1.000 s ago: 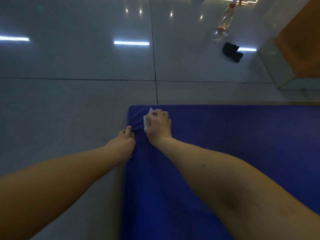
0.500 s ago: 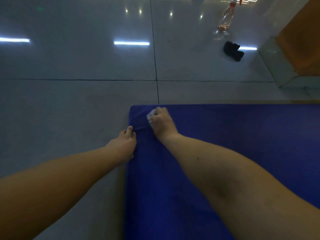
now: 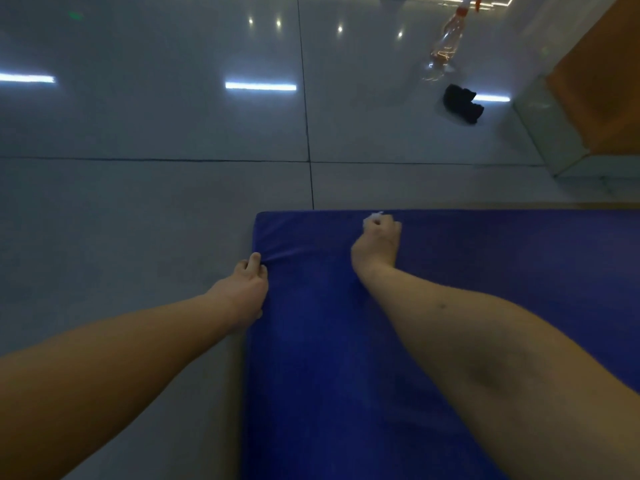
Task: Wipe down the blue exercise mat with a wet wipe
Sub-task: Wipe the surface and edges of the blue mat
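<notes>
Glossy grey floor [image 3: 138,202] carries the blue mat [image 3: 346,375], its corner ahead. Left grip [image 3: 247,285] pinches a fold at the mat's left edge; right grip [image 3: 377,242], curled around the white wet wipe [image 3: 376,214], presses near the far edge, the wipe poking out beyond the knuckles

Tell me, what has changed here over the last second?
The right hand, gripping the wet wipe, slid rightward along the far edge of the blue mat, away from the left hand, which still pinches the mat's left edge. The bottle and black item stayed put.
</notes>
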A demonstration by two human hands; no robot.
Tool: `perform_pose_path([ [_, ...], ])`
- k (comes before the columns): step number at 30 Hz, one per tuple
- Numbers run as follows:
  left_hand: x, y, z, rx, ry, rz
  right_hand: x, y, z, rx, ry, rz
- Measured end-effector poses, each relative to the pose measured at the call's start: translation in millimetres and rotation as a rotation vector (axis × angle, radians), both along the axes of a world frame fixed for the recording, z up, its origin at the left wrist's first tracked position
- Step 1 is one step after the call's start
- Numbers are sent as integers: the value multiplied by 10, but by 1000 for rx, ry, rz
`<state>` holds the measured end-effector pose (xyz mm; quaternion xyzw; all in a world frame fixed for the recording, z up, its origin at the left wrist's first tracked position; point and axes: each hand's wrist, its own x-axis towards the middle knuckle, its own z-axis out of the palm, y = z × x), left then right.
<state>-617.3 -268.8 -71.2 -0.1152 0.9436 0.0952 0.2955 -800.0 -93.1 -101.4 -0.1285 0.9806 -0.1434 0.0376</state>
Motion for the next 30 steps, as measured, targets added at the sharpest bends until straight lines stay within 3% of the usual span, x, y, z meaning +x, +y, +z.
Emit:
perform_pose_path([
  [2,2,5,-7,-4,-9,-2,199,-235,-27,-54,-23,106],
  [7,0,11,3,-12,-9,-5,598,-714,-66,-82,-19,632],
  [9,-5,15,10,-9,-10,-3,556,-659,-88,-30,54,718],
  [12,-2,-4,-8,-6,-11,-8,236,-389,-79,72,170,620],
  [17,12,-7,-25,-3,-4,-13,-554,327,-18,270,178,235],
  [22,-4,0,-14,0,-16,-5,-656,392,123,323,38,-28],
  [26,-17,6,-30,2,-20,6,-231,-18,81,193,25,6],
  [30,-25,17,-22,-16,-19,-4,448,-548,36,-33,-73,229],
])
